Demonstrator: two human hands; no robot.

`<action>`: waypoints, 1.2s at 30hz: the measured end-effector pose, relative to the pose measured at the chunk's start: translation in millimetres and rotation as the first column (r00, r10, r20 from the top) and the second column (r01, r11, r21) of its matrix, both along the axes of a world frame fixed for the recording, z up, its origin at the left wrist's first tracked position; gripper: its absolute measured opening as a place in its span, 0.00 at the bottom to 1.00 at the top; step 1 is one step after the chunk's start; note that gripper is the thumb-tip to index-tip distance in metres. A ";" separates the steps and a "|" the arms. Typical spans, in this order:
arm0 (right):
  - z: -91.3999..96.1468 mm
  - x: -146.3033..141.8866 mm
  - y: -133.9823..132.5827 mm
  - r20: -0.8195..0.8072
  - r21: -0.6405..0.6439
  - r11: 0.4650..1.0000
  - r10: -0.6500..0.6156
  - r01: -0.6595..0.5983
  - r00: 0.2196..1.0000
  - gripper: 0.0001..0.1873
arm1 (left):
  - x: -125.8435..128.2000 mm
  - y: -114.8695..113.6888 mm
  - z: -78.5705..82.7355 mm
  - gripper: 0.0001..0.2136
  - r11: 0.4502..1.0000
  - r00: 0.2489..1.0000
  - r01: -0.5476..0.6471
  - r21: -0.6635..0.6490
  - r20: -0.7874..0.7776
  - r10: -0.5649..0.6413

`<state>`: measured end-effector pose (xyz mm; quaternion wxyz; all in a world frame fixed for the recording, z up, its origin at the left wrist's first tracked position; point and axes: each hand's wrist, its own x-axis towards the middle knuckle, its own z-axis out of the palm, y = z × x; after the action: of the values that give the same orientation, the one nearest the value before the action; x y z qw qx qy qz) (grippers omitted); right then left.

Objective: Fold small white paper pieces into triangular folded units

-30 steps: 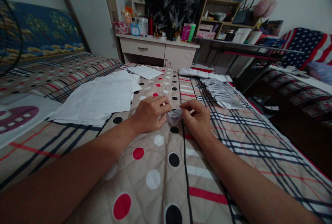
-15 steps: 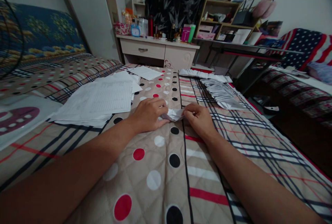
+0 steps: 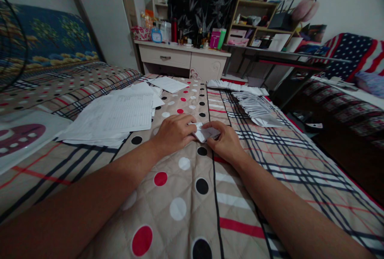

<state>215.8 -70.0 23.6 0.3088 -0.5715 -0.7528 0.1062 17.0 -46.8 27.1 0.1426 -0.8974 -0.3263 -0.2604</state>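
Note:
A small folded piece of white paper (image 3: 205, 134) is between my two hands, just above the patterned bedspread (image 3: 180, 187). My left hand (image 3: 175, 132) has its fingers closed on the paper's left end. With thumb and forefinger, my right hand (image 3: 226, 141) pinches the right part of the same paper. Parts of the paper are hidden behind my fingers. Left of my hands lies a loose pile of lined paper sheets (image 3: 120, 111). To the right is a row of folded paper pieces (image 3: 255, 107), overlapping one another.
Another paper sheet (image 3: 169, 84) lies farther back on the bed. A strip of folded papers (image 3: 237, 87) lies along the far right. At the left edge is a plastic bag (image 3: 27, 135) with a purple print. A white cabinet (image 3: 180, 57) stands beyond the bed.
My right hand has shifted slightly left and its grip on the paper has changed. The paper is now more compact and tilted between the hands. The piles look the same.

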 end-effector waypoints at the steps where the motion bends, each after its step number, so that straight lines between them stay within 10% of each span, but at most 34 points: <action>1: -0.2 0.1 0.5 -0.011 -0.021 1.000 -0.005 0.005 1.000 0.22 | 0.0 0.4 -0.1 0.06 1.000 1.000 0.000 -0.008 0.008 0.000; 11: -7.6 4.5 10.1 -0.198 -0.130 0.982 0.111 -0.138 0.974 0.29 | 1.5 3.2 -4.5 0.03 0.982 0.996 -0.052 -0.184 0.061 0.064; 26: -9.9 -5.2 2.2 -0.248 -0.015 0.998 0.060 -0.066 0.967 0.08 | 4.3 1.0 -5.5 0.12 0.986 0.986 0.058 -0.158 0.161 -0.032; 36: -4.4 -12.8 -2.5 -0.490 -0.057 0.996 0.031 -0.068 0.871 0.17 | 10.2 -0.6 -10.4 0.19 0.913 0.935 0.074 -0.401 0.346 0.076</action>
<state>202.9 -72.5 19.3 0.4653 -0.5173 -0.6605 0.2821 27.2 -47.4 16.7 -0.1087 -0.8454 -0.3942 -0.3436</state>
